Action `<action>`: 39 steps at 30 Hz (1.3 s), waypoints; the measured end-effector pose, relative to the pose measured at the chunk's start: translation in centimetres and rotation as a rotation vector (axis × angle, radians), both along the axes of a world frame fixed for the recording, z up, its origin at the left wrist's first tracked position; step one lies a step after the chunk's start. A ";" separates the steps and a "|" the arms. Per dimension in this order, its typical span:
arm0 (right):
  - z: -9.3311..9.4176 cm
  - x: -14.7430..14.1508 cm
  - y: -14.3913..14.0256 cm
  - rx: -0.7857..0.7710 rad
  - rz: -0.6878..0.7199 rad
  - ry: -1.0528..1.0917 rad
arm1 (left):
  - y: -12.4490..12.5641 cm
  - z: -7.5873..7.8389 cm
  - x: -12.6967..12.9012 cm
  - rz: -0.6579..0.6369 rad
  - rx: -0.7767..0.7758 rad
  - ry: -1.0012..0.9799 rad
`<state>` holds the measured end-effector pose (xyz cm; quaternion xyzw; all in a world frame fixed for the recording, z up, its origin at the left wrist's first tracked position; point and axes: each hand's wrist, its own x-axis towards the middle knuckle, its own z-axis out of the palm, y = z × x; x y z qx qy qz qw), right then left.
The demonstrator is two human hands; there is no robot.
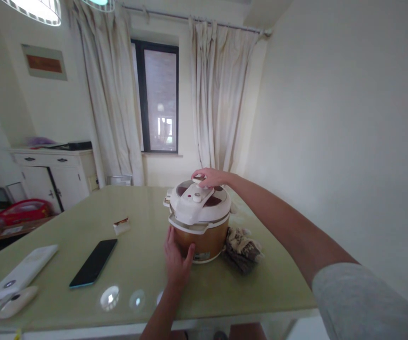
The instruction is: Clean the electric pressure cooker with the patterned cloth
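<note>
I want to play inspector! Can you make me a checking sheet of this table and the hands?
Surface: pale green glossy table, lamp glints near the front edge.
Job's things: brown pressure cooker with white lid, upright.
Clutter: black phone, white remote, small white device, wrapper, crumpled cloth.
Grips: left hand flat against cooker's side; right hand on lid's far knob.
Cables: thin cord at front left corner.
Surroundings: curtains, window, white cabinet.
</note>
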<state>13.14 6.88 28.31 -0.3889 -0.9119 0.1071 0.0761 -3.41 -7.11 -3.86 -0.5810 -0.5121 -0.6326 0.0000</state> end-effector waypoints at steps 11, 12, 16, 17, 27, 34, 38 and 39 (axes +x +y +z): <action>-3.6 -3.1 -1.8 0.353 -0.195 -0.106 | -0.1 0.2 0.0 -0.006 -0.004 -0.012; -3.8 -3.2 -2.1 0.375 -0.216 -0.110 | -0.2 0.2 0.0 -0.007 -0.006 -0.011; -4.0 -3.7 -2.4 0.359 -0.267 -0.156 | -0.2 0.2 0.0 -0.008 0.000 -0.002; -4.0 -3.8 -2.4 0.351 -0.287 -0.163 | -0.1 0.2 -0.1 -0.005 0.004 -0.001; -5.2 -4.2 -3.7 0.360 -0.416 -0.095 | 0.0 0.1 -0.2 0.002 0.007 0.015; -6.7 -4.4 -3.0 0.419 -0.486 0.034 | -0.1 0.3 -0.3 -0.004 0.000 0.008; -6.9 -3.6 -2.6 0.423 -0.447 0.125 | 0.0 0.2 -0.4 -0.007 0.002 0.010; -6.8 -3.3 -2.5 0.393 -0.414 0.129 | 0.0 0.2 -0.5 -0.011 -0.001 0.010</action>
